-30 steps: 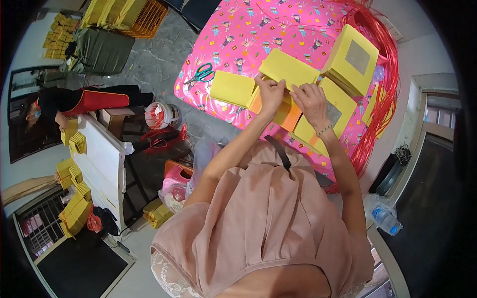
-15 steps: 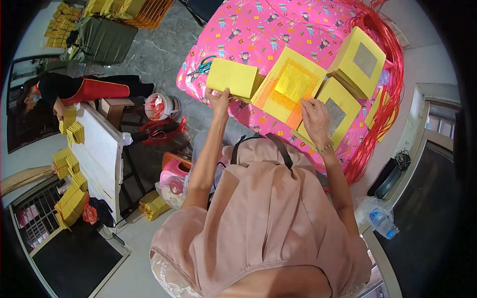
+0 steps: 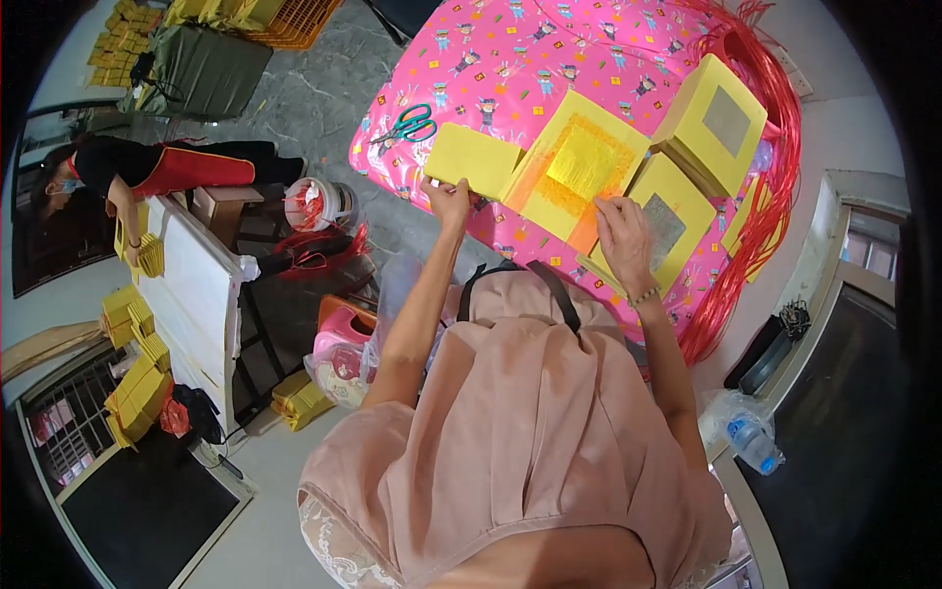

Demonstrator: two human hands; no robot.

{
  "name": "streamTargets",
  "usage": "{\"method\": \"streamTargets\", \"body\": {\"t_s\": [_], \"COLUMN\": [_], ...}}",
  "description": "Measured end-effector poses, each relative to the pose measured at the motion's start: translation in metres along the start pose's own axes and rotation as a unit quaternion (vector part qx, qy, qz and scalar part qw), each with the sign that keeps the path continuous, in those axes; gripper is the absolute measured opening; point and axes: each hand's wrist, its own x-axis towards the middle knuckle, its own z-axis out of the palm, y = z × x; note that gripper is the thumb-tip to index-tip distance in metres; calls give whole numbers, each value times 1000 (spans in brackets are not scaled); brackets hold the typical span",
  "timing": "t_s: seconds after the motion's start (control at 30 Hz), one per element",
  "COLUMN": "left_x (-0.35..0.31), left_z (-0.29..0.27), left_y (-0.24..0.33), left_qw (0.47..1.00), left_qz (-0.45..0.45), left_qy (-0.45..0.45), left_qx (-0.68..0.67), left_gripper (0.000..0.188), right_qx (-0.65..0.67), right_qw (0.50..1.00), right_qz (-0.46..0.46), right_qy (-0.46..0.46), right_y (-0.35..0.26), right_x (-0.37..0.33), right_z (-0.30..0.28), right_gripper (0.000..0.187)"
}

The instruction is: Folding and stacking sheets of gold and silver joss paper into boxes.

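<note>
My left hand [image 3: 449, 202] pinches the near edge of a yellow sheet of paper [image 3: 473, 159], which lies left of a stack of yellow paper with an orange print [image 3: 583, 108]. A shiny gold square [image 3: 587, 160] covers the middle of that print. My right hand [image 3: 624, 234] has its fingers drawn together at the near corner of the gold square; what is between the fingertips is hidden. Under and beside this hand lies a stack of yellow paper with a grey square [image 3: 663, 221]. Teal-handled scissors [image 3: 414, 123] rest beyond the left sheet.
A pink patterned cloth [image 3: 510, 64] covers the table. Another yellow stack with a grey square [image 3: 726, 121] and long red strands [image 3: 780, 147] are at the right. To the left, a person in a red apron [image 3: 191, 175] handles yellow bundles at a white table [image 3: 196, 294]. A bucket [image 3: 319, 206] stands between.
My left hand and its yellow sheet have shifted to the right and nearer, uncovering more of the scissors. My right hand stays in place. The other person's arm has reached toward me.
</note>
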Motion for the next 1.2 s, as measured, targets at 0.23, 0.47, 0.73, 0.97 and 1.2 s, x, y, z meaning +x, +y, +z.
{"method": "streamTargets", "body": {"t_s": [0.23, 0.47, 0.73, 0.97, 1.2], "left_x": [7, 6, 2, -47, -80], "left_z": [-2, 1, -6, -8, 10], "left_y": [-2, 9, 6, 109, 138], "left_qw": [997, 995, 915, 910, 745], "left_qz": [16, 33, 235, 369, 481], "left_qy": [26, 0, 163, -155, -406], "left_qx": [66, 90, 284, 107, 222], "left_gripper": [75, 76, 89, 46, 38], "right_qx": [33, 18, 45, 155, 227], "right_qw": [997, 995, 997, 979, 951], "right_qz": [-21, -28, -21, 106, 177], "right_qy": [-62, -98, -54, -75, -113], "right_y": [-14, -23, -20, -17, -5], "right_x": [0, -16, -24, -17, -10], "right_z": [-11, -11, 3, -2, 2], "right_gripper": [33, 49, 28, 17, 22]}}
